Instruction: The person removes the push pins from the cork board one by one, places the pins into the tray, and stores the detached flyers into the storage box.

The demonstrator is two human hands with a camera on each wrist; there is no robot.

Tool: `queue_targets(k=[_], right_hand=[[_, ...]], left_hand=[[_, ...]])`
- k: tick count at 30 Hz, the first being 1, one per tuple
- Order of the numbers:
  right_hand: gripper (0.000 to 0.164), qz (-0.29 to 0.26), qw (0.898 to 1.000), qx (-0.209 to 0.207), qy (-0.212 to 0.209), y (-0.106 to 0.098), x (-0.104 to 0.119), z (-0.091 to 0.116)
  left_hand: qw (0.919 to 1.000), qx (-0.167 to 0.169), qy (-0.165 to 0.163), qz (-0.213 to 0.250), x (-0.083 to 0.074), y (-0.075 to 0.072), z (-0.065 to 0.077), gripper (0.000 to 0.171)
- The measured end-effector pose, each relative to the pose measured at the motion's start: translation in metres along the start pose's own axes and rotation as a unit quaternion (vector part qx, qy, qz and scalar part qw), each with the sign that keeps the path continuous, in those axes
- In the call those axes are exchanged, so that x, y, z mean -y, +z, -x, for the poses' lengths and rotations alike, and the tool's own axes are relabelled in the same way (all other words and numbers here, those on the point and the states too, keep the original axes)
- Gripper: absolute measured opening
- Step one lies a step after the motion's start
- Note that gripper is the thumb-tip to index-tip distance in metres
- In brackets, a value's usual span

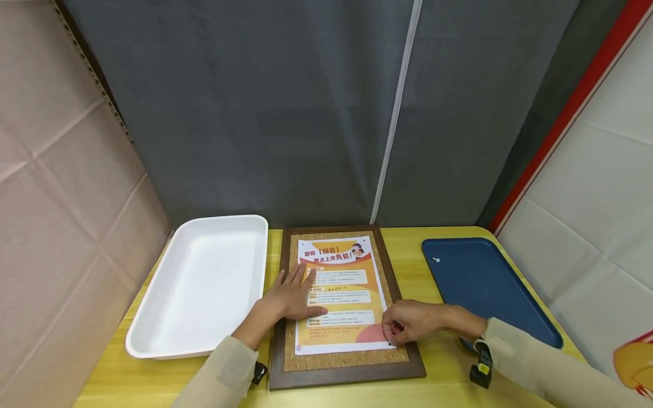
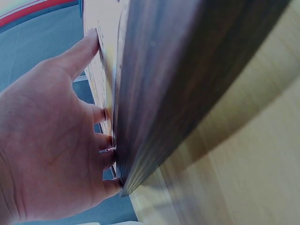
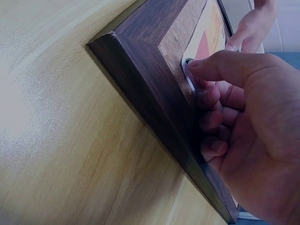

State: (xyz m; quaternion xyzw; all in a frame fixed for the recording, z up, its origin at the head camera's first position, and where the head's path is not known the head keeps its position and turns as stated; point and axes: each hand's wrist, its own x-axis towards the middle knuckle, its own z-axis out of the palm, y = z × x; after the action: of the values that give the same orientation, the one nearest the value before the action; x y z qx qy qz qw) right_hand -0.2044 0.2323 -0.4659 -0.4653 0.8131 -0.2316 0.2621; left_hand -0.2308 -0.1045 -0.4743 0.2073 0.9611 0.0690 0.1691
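So there's an orange and white poster (image 1: 347, 283) lying on a cork board (image 1: 352, 361) with a dark wood frame (image 1: 347, 375), and the board sits on a yellowish table (image 1: 408, 277), top end near the back edge. The left hand (image 1: 289, 297) is flat on the poster's left side, fingers straight and spread apart, not clamped on anything. The right hand (image 1: 412, 321) is down at the poster's bottom right corner, thumb and curled fingers pinched together on the paper. There's a tiny dark speck (image 1: 390, 342) at those fingertips, too small for me to say what it is. A white tray (image 1: 209, 277) takes up the table's left end, and a blue tray (image 1: 495, 289) is over by the right edge, with a little pale bit (image 1: 436, 259) near its top left corner. Dark gray curtain (image 1: 255, 113) behind it all.
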Motion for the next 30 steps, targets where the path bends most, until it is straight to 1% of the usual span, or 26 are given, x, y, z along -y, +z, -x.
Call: queue_targets(k=[5,9,12,13,14,19,20,21,26,30], right_hand=[[0.013,0.002,1.000,0.001,-0.003,0.000,0.001,0.000],[0.010,-0.024,0.999,0.014,-0.014,0.000,0.002,0.001],[0.009,-0.057,0.998,0.016,-0.021,0.002,0.003,0.003],[0.008,-0.064,0.998,0.012,-0.022,0.002,0.003,0.003],[0.008,-0.074,0.997,0.008,-0.022,0.003,0.003,0.004],[0.006,-0.125,0.992,-0.005,-0.013,0.004,0.001,0.006],[0.006,-0.132,0.991,-0.008,-0.013,0.004,0.000,0.007],[0.006,-0.137,0.990,-0.011,-0.013,0.004,-0.001,0.007],[0.005,-0.150,0.988,-0.026,-0.014,0.004,-0.004,0.009],[0.004,-0.152,0.988,-0.038,-0.016,0.002,-0.006,0.011]], left_hand=[[1.0000,0.000,0.000,0.005,-0.001,-0.001,0.001,0.107],[0.9998,-0.006,0.009,0.016,0.002,0.002,0.000,0.109],[0.9997,-0.008,0.011,0.020,0.003,0.003,0.000,0.112],[0.9995,-0.013,0.014,0.024,0.006,0.007,-0.003,0.114],[0.9996,-0.009,0.011,0.024,0.005,0.004,-0.001,0.113],[0.9998,-0.009,0.009,0.017,0.003,0.003,0.000,0.110],[0.9999,-0.004,0.005,0.012,0.000,-0.001,0.003,0.108],[0.9999,-0.003,0.004,0.009,0.000,-0.001,0.002,0.108],[1.0000,-0.003,0.003,0.004,-0.001,0.001,0.001,0.106],[1.0000,-0.001,0.003,0.005,-0.002,-0.001,0.002,0.107]])
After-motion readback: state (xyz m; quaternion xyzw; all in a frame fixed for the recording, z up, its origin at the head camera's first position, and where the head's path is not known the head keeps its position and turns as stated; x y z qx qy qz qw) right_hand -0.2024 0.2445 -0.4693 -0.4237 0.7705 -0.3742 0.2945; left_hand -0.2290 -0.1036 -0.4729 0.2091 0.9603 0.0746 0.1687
